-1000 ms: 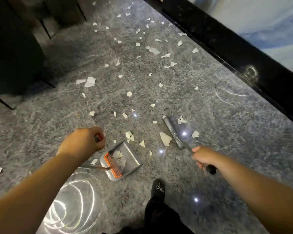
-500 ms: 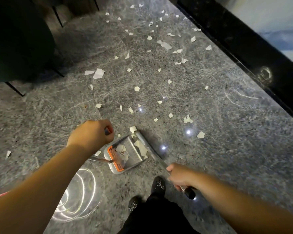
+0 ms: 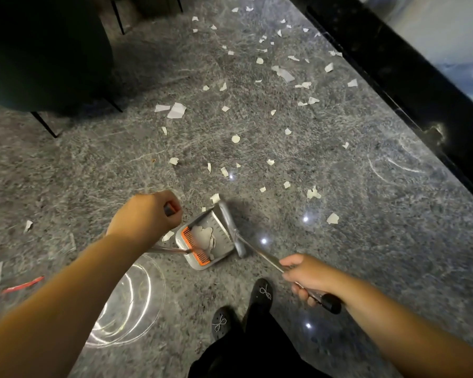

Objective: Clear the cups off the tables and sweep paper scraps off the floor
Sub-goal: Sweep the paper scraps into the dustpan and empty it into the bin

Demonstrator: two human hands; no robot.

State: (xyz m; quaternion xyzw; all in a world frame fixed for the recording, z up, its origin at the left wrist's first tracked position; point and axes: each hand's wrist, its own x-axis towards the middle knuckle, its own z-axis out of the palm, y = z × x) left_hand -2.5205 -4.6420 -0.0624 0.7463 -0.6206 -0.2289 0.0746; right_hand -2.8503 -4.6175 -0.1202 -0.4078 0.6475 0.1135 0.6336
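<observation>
**Greys, orange and off-white**

Speckled grey stone floor [image 3: 339, 268], veined with paler streaks and dotted with white glints. Off-white torn paper scraps [image 3: 177, 110] scattered across it. Grey plastic dustpan [image 3: 224, 236] with bright orange comb teeth [image 3: 195, 248]. Silver-grey metal broom [image 3: 231, 227], black at the handle end. Black shoes [image 3: 262, 291] with silvery beaded bows. Thin red strip [image 3: 22, 285] at far left.

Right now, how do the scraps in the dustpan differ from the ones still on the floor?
The scraps in the dustpan lie bunched and overlapping beside its orange comb; the floor scraps lie scattered singly, mostly far from the broom head. The dustpan scraps look greyer, in shadow; the floor scraps look whiter. Both are torn, irregular paper bits.
</observation>
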